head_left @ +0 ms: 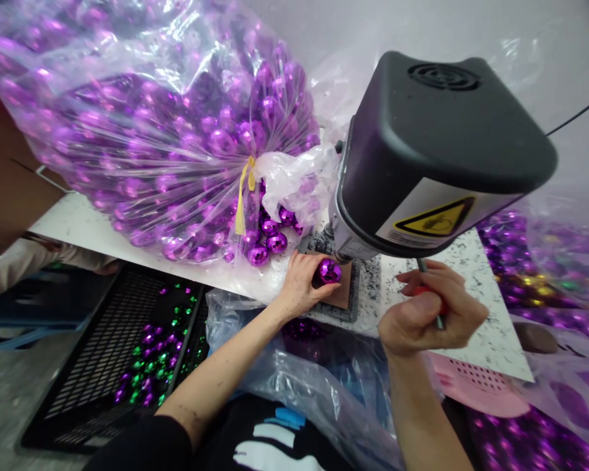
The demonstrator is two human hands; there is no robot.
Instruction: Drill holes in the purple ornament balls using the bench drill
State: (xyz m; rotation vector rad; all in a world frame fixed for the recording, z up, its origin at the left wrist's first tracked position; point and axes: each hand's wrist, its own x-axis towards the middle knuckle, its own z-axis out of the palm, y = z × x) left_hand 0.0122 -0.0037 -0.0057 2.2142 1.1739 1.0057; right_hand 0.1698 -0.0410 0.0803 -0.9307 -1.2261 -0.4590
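Firstly, at the left hand [302, 281]: one shiny purple faceted ball [330, 271], set over a square brown board [342, 297] and held between thumb and fingers, curled narrow around its near and left sides. Under the board, a dark grey metal base plate [346, 314], strewn with small dark flecks.

At the right hand [434, 307]: a slim grey metal rod [423, 265] with a red part, gripped in a closed fist, below a large black rounded machine housing [451, 137] with round vent slots on top. On the housing, a white label [425, 216] bearing a yellow warning triangle edged in black, with a dark pictogram inside; lines of print alongside, too small to read. Brand name not legible.

Beneath all, a white tabletop [500, 320], dark-speckled. On it, left of the machine, a bulging clear plastic bag [147, 150] full of purple balls, tied at the neck with a yellow strip [240, 209]; just below the neck, a cluster of loose purple faceted balls [276, 243].

To the lower left, a black plastic mesh crate [73, 373] containing green and purple pieces. To the right, below the table edge, a pink perforated plastic basket [476, 386].
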